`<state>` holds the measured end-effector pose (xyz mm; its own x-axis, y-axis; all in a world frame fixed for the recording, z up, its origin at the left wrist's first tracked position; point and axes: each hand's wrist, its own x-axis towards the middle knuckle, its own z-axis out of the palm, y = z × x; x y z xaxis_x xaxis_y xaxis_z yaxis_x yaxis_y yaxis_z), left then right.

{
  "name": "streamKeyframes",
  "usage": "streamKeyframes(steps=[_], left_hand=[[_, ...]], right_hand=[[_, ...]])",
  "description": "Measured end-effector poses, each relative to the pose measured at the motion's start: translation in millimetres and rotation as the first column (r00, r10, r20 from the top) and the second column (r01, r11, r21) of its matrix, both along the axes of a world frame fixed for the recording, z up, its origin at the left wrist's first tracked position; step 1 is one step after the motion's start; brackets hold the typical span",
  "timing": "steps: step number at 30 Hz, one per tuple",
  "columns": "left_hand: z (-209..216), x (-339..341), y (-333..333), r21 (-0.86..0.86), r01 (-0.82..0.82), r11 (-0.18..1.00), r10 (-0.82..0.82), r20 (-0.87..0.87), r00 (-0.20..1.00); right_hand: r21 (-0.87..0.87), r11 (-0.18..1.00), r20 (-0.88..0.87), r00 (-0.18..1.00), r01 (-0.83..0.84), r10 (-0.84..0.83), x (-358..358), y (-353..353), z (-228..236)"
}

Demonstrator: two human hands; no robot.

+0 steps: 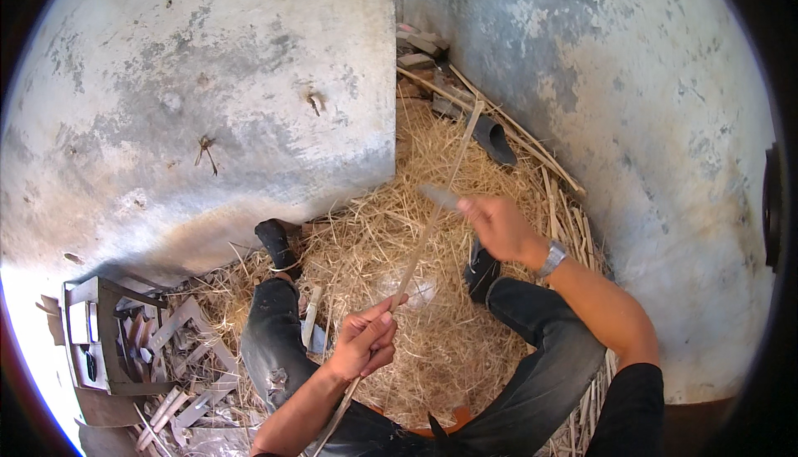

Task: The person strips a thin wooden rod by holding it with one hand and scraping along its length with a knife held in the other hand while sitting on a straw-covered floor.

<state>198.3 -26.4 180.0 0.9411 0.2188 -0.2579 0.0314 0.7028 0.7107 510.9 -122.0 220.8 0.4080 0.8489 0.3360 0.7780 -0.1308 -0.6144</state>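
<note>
A long thin pale strip (418, 249), which looks like split bamboo, runs slantwise from near my lap toward the far corner. My left hand (364, 343) is closed round its lower part, between my knees. Farther up and to the right, my right hand (503, 228) grips a knife (438, 197). The handle is hidden in my fingers. Its grey blade points left and crosses the strip, but I cannot tell whether they touch. Beneath both hands lies a thick heap of straw-coloured shavings (449, 349).
Plastered walls (274, 108) meet at the far corner, where bricks (420, 46) and a dark slipper (495, 141) lie. Long sticks (532, 154) line the right wall. At left, a wooden frame (108, 332) stands beside scattered wood pieces (195, 374). My legs (278, 341) flank the shavings.
</note>
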Motion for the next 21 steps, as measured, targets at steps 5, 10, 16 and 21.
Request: streamKeyframes(steps=[5,10,16,21], left_hand=[[-3.7,-6.8,-2.3,0.027,0.038,0.999,-0.039,0.036,0.999],[-3.3,-6.9,-0.7,0.008,0.076,0.997,-0.076,0.090,0.993],[-3.3,-7.3,5.4,-0.076,-0.062,0.995,0.067,0.070,0.995],[-3.6,-5.6,3.0,-0.108,-0.013,0.994,0.023,0.089,0.996]], right_hand=[[-0.007,0.987,0.027,0.987,0.159,-0.159,36.2,14.1,12.3],[0.071,0.987,0.051,0.987,0.146,-0.149,9.2,4.5,4.4],[-0.012,0.973,0.055,0.972,-0.230,0.230,-52.7,11.8,-8.9],[0.121,0.990,-0.087,0.994,0.072,-0.061,-25.8,19.0,2.5]])
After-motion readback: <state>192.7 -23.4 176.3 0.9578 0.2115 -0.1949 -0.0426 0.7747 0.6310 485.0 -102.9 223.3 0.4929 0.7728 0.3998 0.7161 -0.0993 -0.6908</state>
